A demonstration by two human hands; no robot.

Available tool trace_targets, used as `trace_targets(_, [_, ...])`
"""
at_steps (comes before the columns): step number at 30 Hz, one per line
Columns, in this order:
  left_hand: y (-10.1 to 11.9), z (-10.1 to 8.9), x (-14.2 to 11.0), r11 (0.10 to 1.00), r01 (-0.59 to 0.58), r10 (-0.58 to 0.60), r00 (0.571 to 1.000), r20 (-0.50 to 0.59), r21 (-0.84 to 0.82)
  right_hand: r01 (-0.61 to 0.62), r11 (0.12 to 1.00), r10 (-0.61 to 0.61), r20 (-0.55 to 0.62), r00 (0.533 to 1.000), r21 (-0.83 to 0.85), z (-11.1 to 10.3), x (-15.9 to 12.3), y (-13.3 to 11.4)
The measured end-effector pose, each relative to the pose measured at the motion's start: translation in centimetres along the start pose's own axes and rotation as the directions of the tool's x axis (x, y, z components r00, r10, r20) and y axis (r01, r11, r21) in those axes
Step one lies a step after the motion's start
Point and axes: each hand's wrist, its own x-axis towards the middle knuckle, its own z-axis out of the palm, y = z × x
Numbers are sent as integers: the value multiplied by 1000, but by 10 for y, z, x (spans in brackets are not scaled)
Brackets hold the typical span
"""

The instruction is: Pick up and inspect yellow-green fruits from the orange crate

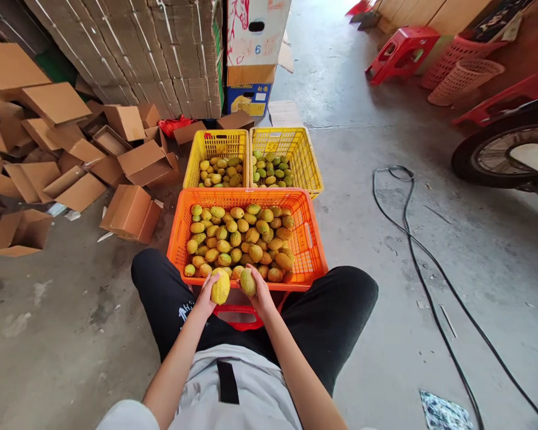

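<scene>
My left hand (207,295) is closed around a bright yellow oval fruit (221,286) with bumpy skin, perhaps a small melon or papaya. A greener oval fruit (248,282) sits in the grip of my right hand (260,291). Both hands are above my lap, close together, just at the near rim of an orange plastic crate (311,257). Many yellow, green and orange-tinged fruits (242,239) of the same kind fill much of that crate, mostly toward its left and middle. The undersides of both held fruits are hidden.
Behind stand two yellow crates, the left one (192,158) with yellower fruits, the right one (311,161) with greener ones. Open cardboard boxes (130,209) litter the left floor by stacked flattened cardboard (161,60). A black cable (412,239), red stool (403,51) and motorcycle wheel (475,158) are right.
</scene>
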Motion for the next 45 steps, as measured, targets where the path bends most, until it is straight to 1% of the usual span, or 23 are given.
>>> trace_targets(2, [2, 2, 0, 1000, 20, -20, 999, 38, -4, -18, 1000, 18, -3, 1000, 6, -1, 1, 0])
trace_targets(6, [7, 6, -3, 995, 101, -98, 988, 122, -11, -26, 1000, 26, 6, 1000, -14, -3, 3, 2])
trace_targets(11, [12, 7, -8, 991, 135, -130, 983, 130, -27, -43, 999, 43, 14, 999, -22, -6, 6, 2])
trace_targets(15, [12, 7, -8, 992, 122, -117, 983, 140, -30, -50, 999, 50, 16, 999, -1, -6, 6, 1])
trace_targets(18, [11, 7, -8, 995, 93, -89, 986, 138, -25, -48, 999, 48, -9, 999, 22, -3, 4, -1])
trace_targets(21, [8, 8, -7, 998, 61, -57, 992, 115, -34, -1, 1000, 2, -48, 999, 28, 0, 0, -2])
trace_targets(24, [6, 8, -5, 998, 43, -39, 995, 88, -41, 88, 996, -87, -72, 994, 4, 3, -4, -2])
trace_targets(27, [5, 7, -4, 999, 18, -16, 997, 75, -34, 149, 989, -150, -65, 987, -14, 5, -7, -3])
trace_targets(29, [6, 7, -4, 999, 24, -21, 997, 75, -30, 156, 988, -156, -52, 986, -8, 5, -9, -5])
trace_targets(36, [10, 9, -7, 991, 131, -125, 981, 148, -31, 112, 991, -107, -65, 992, 74, -1, -5, -5])
trace_targets(40, [12, 8, -8, 982, 176, -160, 970, 181, -72, 36, 993, -25, -97, 995, 117, -5, 2, -1])
trace_targets(42, [13, 7, -7, 978, 192, -173, 965, 200, -81, 1, 991, 11, -84, 996, 137, -5, 4, -1])
trace_targets(45, [14, 4, -6, 974, 213, -190, 956, 224, -79, -17, 990, 25, -55, 998, 143, -5, 3, -1])
